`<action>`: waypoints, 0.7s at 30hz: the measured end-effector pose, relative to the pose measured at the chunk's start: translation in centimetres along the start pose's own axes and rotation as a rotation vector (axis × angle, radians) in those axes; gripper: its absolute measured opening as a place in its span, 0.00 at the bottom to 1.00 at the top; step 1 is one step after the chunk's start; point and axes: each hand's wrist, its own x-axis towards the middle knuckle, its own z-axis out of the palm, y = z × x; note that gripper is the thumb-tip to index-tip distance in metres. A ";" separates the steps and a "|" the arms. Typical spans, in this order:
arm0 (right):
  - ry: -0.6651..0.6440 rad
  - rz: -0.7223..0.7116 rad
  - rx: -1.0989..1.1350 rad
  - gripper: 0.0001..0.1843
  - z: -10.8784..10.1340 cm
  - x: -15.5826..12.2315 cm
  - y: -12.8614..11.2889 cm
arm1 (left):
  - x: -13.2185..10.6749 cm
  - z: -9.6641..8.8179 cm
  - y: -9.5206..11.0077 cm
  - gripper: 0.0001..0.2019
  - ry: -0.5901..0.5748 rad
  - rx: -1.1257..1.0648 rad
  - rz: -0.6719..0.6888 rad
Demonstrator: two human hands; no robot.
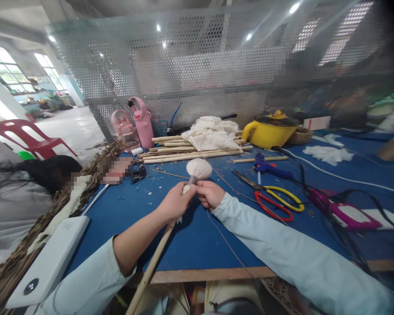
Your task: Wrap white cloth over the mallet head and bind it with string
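A round ball wrapped in white cloth (199, 169) tops a pale wooden stick (153, 262), which slants down past the table's front edge. Grey string is wound around the neck under the ball. My left hand (176, 201) is closed around the stick just below that winding. Close beside it, my right hand (210, 194) is pinched at the neck, its fingers curled on the grey string (228, 243). A length of this string trails from the right hand down over the table edge. Both hands partly hide the neck and the cloth's lower end.
Scissors (272, 201) and a blue glue gun (272, 168) lie right of my hands. Wooden sticks (197, 155) with white cloth (213, 132) on them lie behind, near a yellow pot (271, 131). A white power bank (52, 262) is at left. A perforated screen (184, 65) stands behind.
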 end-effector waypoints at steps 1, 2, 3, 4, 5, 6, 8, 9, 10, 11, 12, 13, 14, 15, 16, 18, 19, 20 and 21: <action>-0.003 0.002 0.001 0.21 0.0 0.0 0.1 | -0.2 0.0 -0.1 0.23 -0.003 -0.017 -0.011; -0.006 0.005 0.001 0.21 0.0 0.1 0.1 | -0.3 0.0 -0.2 0.22 -0.001 -0.022 -0.022; -0.007 0.008 0.001 0.21 -0.1 0.1 0.2 | -0.4 0.1 -0.3 0.21 0.008 -0.016 -0.034; -0.010 0.012 0.001 0.21 -0.1 0.1 0.2 | -0.5 0.0 -0.4 0.20 0.020 -0.001 -0.047; -0.013 0.014 0.002 0.22 -0.1 0.1 0.3 | -0.5 0.0 -0.5 0.19 0.030 0.018 -0.057; -0.018 0.015 0.002 0.21 -0.2 0.1 0.3 | -0.6 0.0 -0.7 0.18 0.039 0.037 -0.062; -0.038 0.006 -0.009 0.21 -0.2 0.1 0.3 | -0.6 -0.1 -0.8 0.18 0.049 0.057 -0.058; -0.048 -0.006 -0.021 0.20 -0.2 0.1 0.3 | -0.6 -0.2 -0.9 0.18 0.051 0.056 -0.052; -0.053 -0.022 -0.035 0.20 -0.1 0.1 0.3 | -0.7 -0.2 -0.9 0.17 0.054 0.051 -0.043; -0.049 -0.040 -0.051 0.20 -0.1 0.0 0.3 | -0.7 -0.2 -0.9 0.17 0.059 0.045 -0.036; -0.035 -0.062 -0.067 0.19 -0.1 0.0 0.3 | -0.8 -0.2 -0.8 0.17 0.065 0.037 -0.033; -0.012 -0.088 -0.081 0.19 0.0 0.0 0.4 | -0.9 -0.2 -0.7 0.17 0.071 0.027 -0.034; 0.015 -0.118 -0.096 0.19 0.0 0.0 0.4 | -1.0 -0.2 -0.6 0.16 0.076 0.015 -0.041; 0.040 -0.148 -0.112 0.19 0.0 -0.1 0.4 | -1.0 -0.2 -0.4 0.16 0.079 -0.002 -0.053; 0.060 -0.180 -0.129 0.18 0.0 -0.1 0.4 | -1.1 -0.2 -0.2 0.15 0.079 -0.026 -0.068; 0.090 -0.238 -0.145 0.17 0.0 -0.2 0.4 | -1.3 -0.2 0.4 0.14 0.063 -0.101 -0.097; 0.097 -0.256 -0.141 0.17 0.0 -0.3 0.3 | -1.4 -0.2 0.7 0.14 0.050 -0.147 -0.110; 0.102 -0.265 -0.128 0.16 0.0 -0.4 0.1 | -1.4 -0.2 1.0 0.13 0.036 -0.195 -0.121; 0.103 -0.264 -0.108 0.17 0.1 -0.5 0.0 | -1.5 -0.3 1.3 0.13 0.022 -0.244 -0.130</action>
